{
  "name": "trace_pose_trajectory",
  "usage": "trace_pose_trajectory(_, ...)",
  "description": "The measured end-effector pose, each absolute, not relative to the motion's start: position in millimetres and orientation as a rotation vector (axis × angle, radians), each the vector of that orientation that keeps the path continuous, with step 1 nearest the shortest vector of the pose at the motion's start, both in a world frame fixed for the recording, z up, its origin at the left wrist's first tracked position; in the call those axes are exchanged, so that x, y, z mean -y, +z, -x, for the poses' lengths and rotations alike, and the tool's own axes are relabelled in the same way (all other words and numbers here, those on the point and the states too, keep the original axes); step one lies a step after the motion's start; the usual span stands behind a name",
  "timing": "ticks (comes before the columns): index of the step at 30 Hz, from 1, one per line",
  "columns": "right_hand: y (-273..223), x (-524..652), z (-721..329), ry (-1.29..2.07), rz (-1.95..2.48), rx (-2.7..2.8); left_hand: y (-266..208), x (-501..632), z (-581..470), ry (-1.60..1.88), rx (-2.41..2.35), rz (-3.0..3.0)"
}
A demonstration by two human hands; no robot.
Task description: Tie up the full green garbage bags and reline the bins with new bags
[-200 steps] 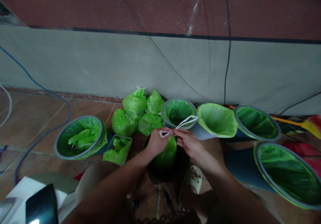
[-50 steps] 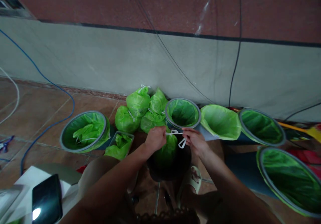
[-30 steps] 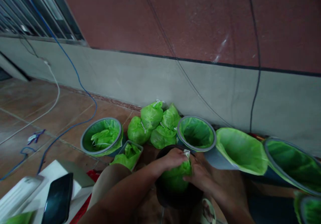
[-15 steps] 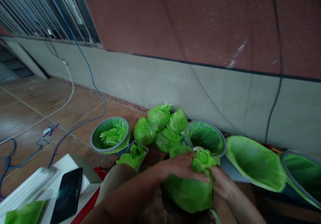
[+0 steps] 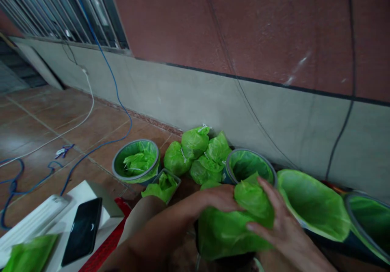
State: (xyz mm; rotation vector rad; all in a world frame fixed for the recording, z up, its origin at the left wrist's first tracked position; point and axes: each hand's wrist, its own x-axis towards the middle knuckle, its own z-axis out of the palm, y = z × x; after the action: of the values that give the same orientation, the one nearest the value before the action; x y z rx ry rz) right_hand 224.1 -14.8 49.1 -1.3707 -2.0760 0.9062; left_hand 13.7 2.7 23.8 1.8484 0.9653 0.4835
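Observation:
A filled green plastic garbage bag (image 5: 224,235) is low in front of me, its bunched top (image 5: 251,197) puffed up between my hands. My left hand (image 5: 224,198) grips the bag's neck from the left, its fingertips hidden in the folds. Around the right side of the top curves my right hand (image 5: 282,223), its index finger along the upper edge and its thumb pressed on the bag lower down. A dark rim shows under the bag, mostly covered. Just beyond my hands stands a round bin (image 5: 271,168) lined with green plastic.
Several tied green bags (image 5: 195,142) lie against the wall. A round lined bin (image 5: 114,168) and a small rectangular bin (image 5: 177,179) stand left; more lined bins (image 5: 317,207) stand right. A phone (image 5: 82,231) lies on a white box (image 5: 111,225). A blue cable (image 5: 106,145) crosses the tiles.
My right hand has moved up and spread around the bag's top, which is now puffier. The white drawstring seen at the top before is now hidden. The view has shifted slightly.

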Motion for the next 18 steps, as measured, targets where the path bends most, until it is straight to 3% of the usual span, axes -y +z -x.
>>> trace_pose_trajectory(5,48,20,-206,1.024,1.318,2.263,41,-8,1,0.567,-0.643,-1.669)
trace_pose_trajectory(10,44,10,-190,1.131,1.406,2.053,63,-7,31,0.511,-1.03,-1.801)
trace_pose_trajectory(15,63,-14,-159,1.213,1.459,1.65,88,-9,67,1.38,-1.574,-1.6)
trace_pose_trajectory(18,82,-40,-118,1.078,1.453,1.575,96,-8,76,1.661,-1.686,-1.346)
